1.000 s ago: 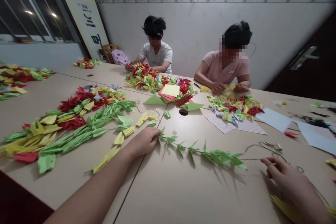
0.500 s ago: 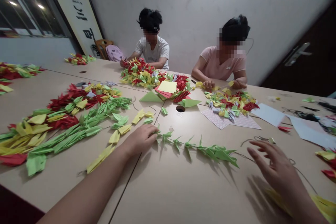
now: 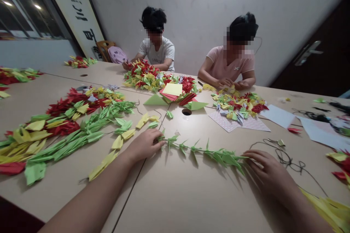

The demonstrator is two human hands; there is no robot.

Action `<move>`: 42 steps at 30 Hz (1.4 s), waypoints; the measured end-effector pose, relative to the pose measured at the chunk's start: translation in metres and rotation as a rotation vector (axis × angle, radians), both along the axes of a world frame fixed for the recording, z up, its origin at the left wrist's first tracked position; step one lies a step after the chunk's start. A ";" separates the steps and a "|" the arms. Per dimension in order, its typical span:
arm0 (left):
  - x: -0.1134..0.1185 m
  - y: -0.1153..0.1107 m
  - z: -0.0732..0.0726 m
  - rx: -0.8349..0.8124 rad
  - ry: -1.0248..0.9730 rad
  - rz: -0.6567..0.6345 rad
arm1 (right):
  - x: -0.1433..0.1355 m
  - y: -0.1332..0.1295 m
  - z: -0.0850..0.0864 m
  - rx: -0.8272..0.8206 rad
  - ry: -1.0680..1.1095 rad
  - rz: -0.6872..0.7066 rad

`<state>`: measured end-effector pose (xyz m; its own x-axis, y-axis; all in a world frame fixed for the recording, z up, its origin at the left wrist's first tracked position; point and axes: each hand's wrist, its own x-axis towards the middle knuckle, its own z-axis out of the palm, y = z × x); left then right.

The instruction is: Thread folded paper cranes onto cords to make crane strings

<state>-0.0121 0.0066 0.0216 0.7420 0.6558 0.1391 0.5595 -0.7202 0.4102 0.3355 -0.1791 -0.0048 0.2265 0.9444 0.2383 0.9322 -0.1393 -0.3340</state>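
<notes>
A string of green folded paper cranes [image 3: 201, 150] stretches across the table in front of me. At its left end my left hand [image 3: 146, 143] is closed, thumb and fingers pinching the string beside the first small crane. My right hand [image 3: 264, 169] has its fingertips drawn together at the right end, where the cranes sit bunched tightly. Between the hands, the left cranes are spaced apart along the thread. Dark loose cord [image 3: 287, 160] lies behind my right hand. Yellow folded paper pieces [image 3: 325, 207] show partly behind my right forearm.
Left of my left arm lie a yellow paper string [image 3: 105, 160] and long green strands [image 3: 68, 142]. Square paper sheets [image 3: 172, 89] rest beside a round table hole [image 3: 186, 111]. Mixed cranes [image 3: 240, 102] lie before a person in pink [image 3: 231, 63]; another person [image 3: 161, 51] sits to the left.
My right hand has moved left, from hovering apart with spread fingers to gripping the right end of the green crane string. My left hand stays at the other end.
</notes>
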 end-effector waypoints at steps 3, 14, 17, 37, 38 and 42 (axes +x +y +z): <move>0.000 0.000 0.000 0.000 -0.002 0.007 | -0.004 -0.003 0.005 0.004 0.051 -0.041; 0.000 0.000 -0.001 -0.009 0.005 0.014 | -0.019 -0.004 0.016 0.092 0.147 -0.015; 0.000 0.000 0.000 -0.005 0.005 0.015 | -0.020 -0.006 0.019 0.055 0.170 -0.047; -0.001 0.001 -0.002 -0.004 0.016 0.010 | -0.003 -0.012 0.017 0.121 0.039 -0.138; -0.001 0.001 -0.002 -0.003 0.019 0.011 | -0.009 -0.008 0.017 0.143 0.032 -0.127; -0.001 0.001 -0.002 -0.007 0.019 0.006 | -0.034 0.005 0.013 0.133 -0.067 -0.024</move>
<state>-0.0127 0.0072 0.0196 0.7403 0.6613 0.1210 0.5717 -0.7139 0.4044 0.3017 -0.1740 0.0084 0.2280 0.8979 0.3764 0.9499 -0.1203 -0.2884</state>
